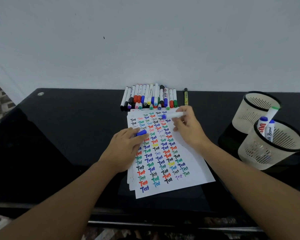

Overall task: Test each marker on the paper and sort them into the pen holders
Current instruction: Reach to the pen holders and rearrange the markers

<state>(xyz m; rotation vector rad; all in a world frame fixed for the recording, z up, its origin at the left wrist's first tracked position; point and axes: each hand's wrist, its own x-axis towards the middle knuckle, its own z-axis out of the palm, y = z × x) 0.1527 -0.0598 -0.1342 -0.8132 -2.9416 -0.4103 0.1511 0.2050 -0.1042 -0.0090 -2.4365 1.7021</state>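
1. Gripping a white marker with a blue tip (174, 115), the right hand (187, 129) curls thumb and fingers round its barrel, tip over the top rows of the white paper stack covered in coloured "Test" words (164, 153).
2. Left hand (126, 148) lies palm-down on the paper, fingers pinching the blue cap (141, 133).
3. Both forearms reach forward over the black table (59, 135).

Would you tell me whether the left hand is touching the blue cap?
Touching: the head view shows the left hand pinching the blue cap between its fingertips, over the paper.

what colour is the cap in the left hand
Blue. The head view shows the cap held in the left hand over the paper.
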